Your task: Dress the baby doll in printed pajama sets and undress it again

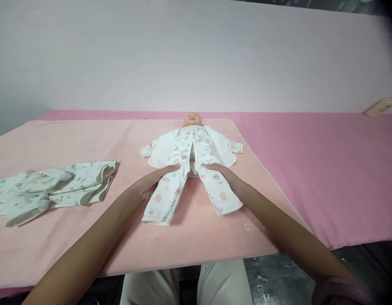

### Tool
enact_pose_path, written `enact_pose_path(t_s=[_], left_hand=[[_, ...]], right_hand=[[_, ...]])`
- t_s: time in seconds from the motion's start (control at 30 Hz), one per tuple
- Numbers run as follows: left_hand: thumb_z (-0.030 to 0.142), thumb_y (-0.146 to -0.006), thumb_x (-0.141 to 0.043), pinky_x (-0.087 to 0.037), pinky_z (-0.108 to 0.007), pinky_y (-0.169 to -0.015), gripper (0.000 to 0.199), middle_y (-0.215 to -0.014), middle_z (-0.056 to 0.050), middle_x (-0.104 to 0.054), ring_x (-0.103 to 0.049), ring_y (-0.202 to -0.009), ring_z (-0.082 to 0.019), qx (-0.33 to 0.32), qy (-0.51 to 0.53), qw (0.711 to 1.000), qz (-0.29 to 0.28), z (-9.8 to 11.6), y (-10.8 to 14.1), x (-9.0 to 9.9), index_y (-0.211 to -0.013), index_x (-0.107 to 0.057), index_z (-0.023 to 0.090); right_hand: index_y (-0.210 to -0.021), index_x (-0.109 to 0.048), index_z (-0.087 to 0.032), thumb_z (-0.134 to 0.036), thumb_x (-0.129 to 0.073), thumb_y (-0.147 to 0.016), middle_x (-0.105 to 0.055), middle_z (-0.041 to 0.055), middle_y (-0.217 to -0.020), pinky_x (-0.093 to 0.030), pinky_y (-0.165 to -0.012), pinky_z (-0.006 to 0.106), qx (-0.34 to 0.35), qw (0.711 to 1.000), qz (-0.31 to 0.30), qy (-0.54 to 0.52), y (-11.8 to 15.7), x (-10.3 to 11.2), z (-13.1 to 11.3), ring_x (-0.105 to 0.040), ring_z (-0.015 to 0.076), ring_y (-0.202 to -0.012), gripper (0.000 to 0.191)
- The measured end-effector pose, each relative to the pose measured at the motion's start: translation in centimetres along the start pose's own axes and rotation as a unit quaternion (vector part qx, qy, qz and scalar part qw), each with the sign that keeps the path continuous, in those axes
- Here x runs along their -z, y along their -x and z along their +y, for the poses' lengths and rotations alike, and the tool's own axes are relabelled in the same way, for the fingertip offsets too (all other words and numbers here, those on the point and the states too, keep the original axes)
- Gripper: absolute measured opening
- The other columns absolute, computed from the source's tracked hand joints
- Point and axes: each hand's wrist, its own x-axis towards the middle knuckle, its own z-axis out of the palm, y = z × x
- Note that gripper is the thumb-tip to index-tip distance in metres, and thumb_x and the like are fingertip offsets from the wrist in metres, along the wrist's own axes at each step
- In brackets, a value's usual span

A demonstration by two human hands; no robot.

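Note:
A baby doll (193, 119) lies on its back with its head toward the wall. It is covered by a white baby top with long sleeves (148, 149), spread outward, and plain white flaps at the sides. White baby pants (160, 202) with a pink and green print extend toward me, legs apart, with a gap down the middle. My left hand (156, 178) grips the upper part of one pant leg, thumb on top and fingers mostly hidden beneath. Mirroring it, my right hand (226, 174) holds the other leg near the top. The doll's own legs are hidden.
Folded white printed baby clothes (62, 186) lie at the left on the peach mat (196, 241). A pink cover (310, 169) runs under the mat, against a pale wall (196, 55). A bottle (380, 106) leans at the far right.

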Motion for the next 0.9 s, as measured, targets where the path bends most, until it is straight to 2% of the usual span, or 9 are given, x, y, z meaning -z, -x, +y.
enact_pose_path(t_s=[0.07, 0.17, 0.37, 0.53, 0.7, 0.8, 0.9], left_hand=[[0.057, -0.073, -0.094, -0.064, -0.035, -0.056, 0.055, -0.078, -0.011, -0.08, -0.076, -0.061, -0.027, -0.008, -0.006, 1.0, 0.011, 0.1, 0.2, -0.3, -0.105, -0.076, 0.016], [0.051, -0.073, -0.096, -0.064, -0.033, -0.057, 0.054, -0.083, -0.012, -0.082, -0.077, -0.063, -0.026, -0.025, -0.01, 1.0, 0.015, -0.1, -0.1, -0.4, -0.108, -0.077, 0.015], [0.045, -0.073, -0.098, -0.069, -0.033, -0.074, 0.062, -0.11, -0.016, -0.084, -0.083, -0.087, -0.028, -0.054, 0.015, 0.998, -0.016, -1.1, -2.0, 0.5, -0.123, -0.076, 0.014], [0.044, -0.077, -0.095, -0.068, -0.033, -0.067, 0.058, -0.1, -0.014, -0.084, -0.082, -0.081, -0.029, -0.059, 0.001, 0.998, -0.025, -0.8, -1.4, 0.1, -0.125, -0.076, 0.018], [0.045, -0.074, -0.097, -0.067, -0.034, -0.064, 0.056, -0.095, -0.012, -0.084, -0.08, -0.073, -0.028, -0.051, -0.002, 0.999, -0.015, -0.7, -1.1, -0.2, -0.118, -0.076, 0.018], [0.043, -0.074, -0.096, -0.067, -0.034, -0.065, 0.051, -0.093, -0.012, -0.083, -0.08, -0.072, -0.026, -0.039, 0.012, 0.999, -0.02, -0.9, -1.7, 0.2, -0.113, -0.076, 0.017], [0.041, -0.077, -0.093, -0.065, -0.033, -0.061, 0.042, -0.082, -0.01, -0.08, -0.076, -0.064, -0.025, -0.007, 0.022, 0.999, -0.028, -0.9, -2.0, 0.5, -0.105, -0.074, 0.016]], right_hand=[[-0.09, -0.07, -0.022, -0.055, -0.089, -0.079, -0.068, 0.003, -0.072, -0.05, -0.053, 0.03, -0.036, 0.999, 0.003, -0.033, -0.2, 0.0, 0.2, -0.062, 0.0181, -0.06, 0.04], [-0.095, -0.072, -0.022, -0.054, -0.09, -0.078, -0.071, 0.0023, -0.077, -0.053, -0.057, 0.03, -0.007, 0.999, 0.002, -0.032, -0.7, 0.0, 0.7, -0.065, 0.0178, -0.065, 0.041], [-0.098, -0.071, -0.023, -0.054, -0.091, -0.078, -0.074, 0.0025, -0.082, -0.055, -0.06, 0.031, 0.018, 0.999, 0.002, -0.037, -0.6, -0.3, 1.0, -0.068, 0.0196, -0.07, 0.042], [-0.095, -0.072, -0.023, -0.056, -0.091, -0.078, -0.072, 0.0025, -0.08, -0.054, -0.057, 0.031, 0.006, 0.999, 0.002, -0.041, -0.2, -0.3, 0.8, -0.067, 0.0191, -0.068, 0.042], [-0.099, -0.072, -0.023, -0.056, -0.091, -0.079, -0.074, 0.0025, -0.083, -0.053, -0.059, 0.03, 0.035, 0.999, 0.006, -0.024, -0.4, -0.3, 1.0, -0.067, 0.0192, -0.07, 0.042], [-0.105, -0.072, -0.024, -0.058, -0.091, -0.077, -0.074, 0.0035, -0.083, -0.053, -0.059, 0.032, 0.045, 0.998, 0.032, -0.001, -0.4, -0.4, 1.0, -0.066, 0.0208, -0.071, 0.048], [-0.114, -0.072, -0.025, -0.06, -0.092, -0.076, -0.074, 0.0041, -0.083, -0.051, -0.058, 0.033, 0.056, 0.995, 0.078, 0.034, -0.3, -0.4, 0.8, -0.066, 0.022, -0.07, 0.056]])
